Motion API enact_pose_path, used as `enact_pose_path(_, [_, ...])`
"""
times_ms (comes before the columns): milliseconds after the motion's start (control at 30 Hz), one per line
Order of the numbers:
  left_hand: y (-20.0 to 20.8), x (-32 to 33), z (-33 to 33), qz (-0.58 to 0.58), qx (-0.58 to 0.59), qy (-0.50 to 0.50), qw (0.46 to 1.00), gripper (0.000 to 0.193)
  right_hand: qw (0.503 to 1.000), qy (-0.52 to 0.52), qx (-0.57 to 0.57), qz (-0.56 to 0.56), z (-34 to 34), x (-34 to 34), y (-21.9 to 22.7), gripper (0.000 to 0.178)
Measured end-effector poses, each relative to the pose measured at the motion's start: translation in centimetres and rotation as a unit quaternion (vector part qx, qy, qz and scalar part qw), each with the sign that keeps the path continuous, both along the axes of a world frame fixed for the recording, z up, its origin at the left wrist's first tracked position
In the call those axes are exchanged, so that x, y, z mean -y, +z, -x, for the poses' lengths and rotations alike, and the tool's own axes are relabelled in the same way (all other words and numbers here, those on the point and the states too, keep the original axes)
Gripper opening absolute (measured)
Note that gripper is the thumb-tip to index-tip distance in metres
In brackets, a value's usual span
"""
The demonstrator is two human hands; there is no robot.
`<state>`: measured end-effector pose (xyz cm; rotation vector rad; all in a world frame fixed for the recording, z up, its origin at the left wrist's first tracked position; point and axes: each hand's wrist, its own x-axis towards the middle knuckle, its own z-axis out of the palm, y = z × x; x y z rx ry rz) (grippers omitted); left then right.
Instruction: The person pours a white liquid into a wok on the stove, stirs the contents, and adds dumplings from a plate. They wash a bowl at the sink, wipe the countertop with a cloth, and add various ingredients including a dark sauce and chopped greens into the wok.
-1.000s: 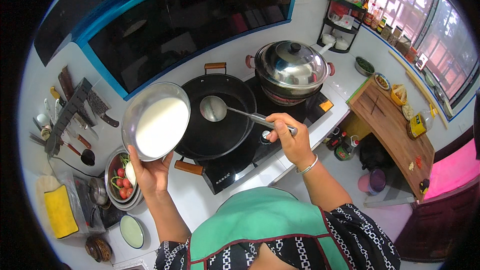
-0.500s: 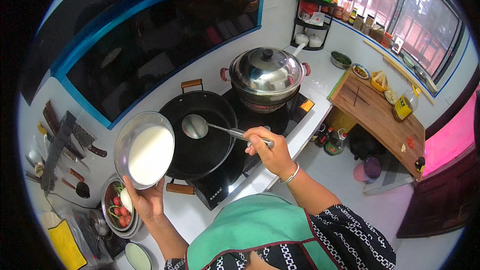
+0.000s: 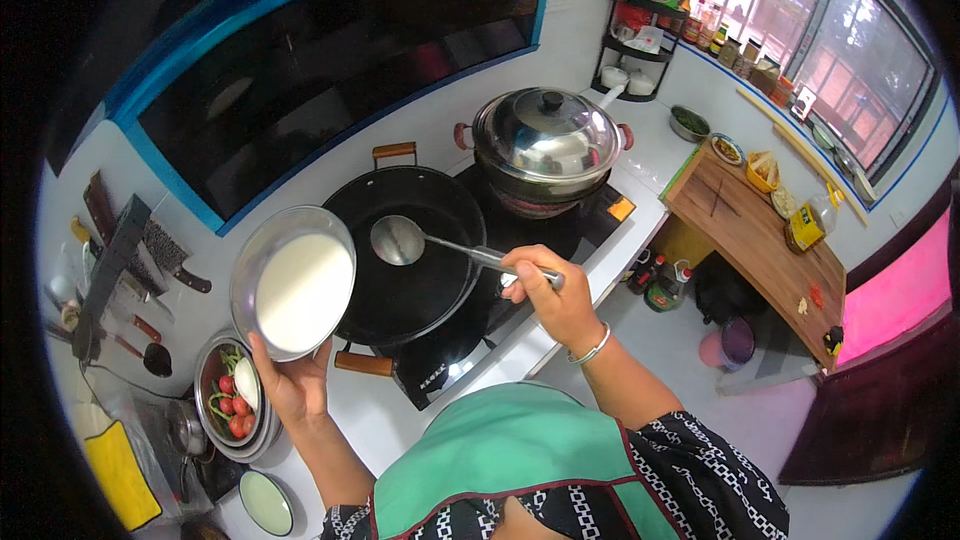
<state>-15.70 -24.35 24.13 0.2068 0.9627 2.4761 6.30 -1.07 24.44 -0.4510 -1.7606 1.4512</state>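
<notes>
My left hand point(image 3: 295, 380) grips the near rim of a metal bowl point(image 3: 248, 270), thumb up its side; bowl tilted, white liquid point(image 3: 306, 292) inside. It's held up by the left rim of the black wok point(image 3: 410, 305), overlapping it in view. My right hand point(image 3: 548, 290) is closed round the handle of a metal ladle point(image 3: 398, 240), head over the wok's interior; can't tell if it touches. Wok sits at the left end of the black stove point(image 3: 500, 312), lidded pot point(image 3: 548, 152) at the right end. Counter past the stove's left edge: red round vegetables point(image 3: 238, 406) in stacked bowls, pale green dish point(image 3: 265, 502) nearer me.
</notes>
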Motion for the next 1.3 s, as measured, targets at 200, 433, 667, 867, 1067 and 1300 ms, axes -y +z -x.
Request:
enact_pose_path(200, [0.1,0.1,-0.3,-0.013,0.000,-0.002,1.000,0.056,1.000,0.001,0.010,-0.009,0.2,0.2,0.4,0.026])
enact_pose_path(433, [0.5,-0.1,-1.0,0.004,0.009,0.024,1.000,0.056,1.000,-0.007,-0.007,-0.025,0.5,-0.3,-0.1,0.022])
enact_pose_path(667, [0.2,0.9,-0.7,0.005,-0.010,0.001,1.000,0.058,0.999,-0.015,-0.027,0.011,1.4,-0.9,1.2,0.021])
enact_pose_path(867, [0.4,1.0,-1.0,0.004,-0.017,0.015,1.000,0.058,0.998,-0.049,-0.025,-0.019,1.4,-1.2,2.8,0.013])
enact_pose_path(1067, [0.5,1.1,-1.1,0.011,-0.022,0.020,1.000,0.058,0.990,-0.017,-0.079,-0.118,0.9,-0.9,2.9,0.014])
enact_pose_path(1300, [0.3,2.4,-1.3,0.033,-0.009,0.047,0.998,0.059,0.964,-0.005,-0.068,-0.257,1.6,-0.7,2.7,0.019])
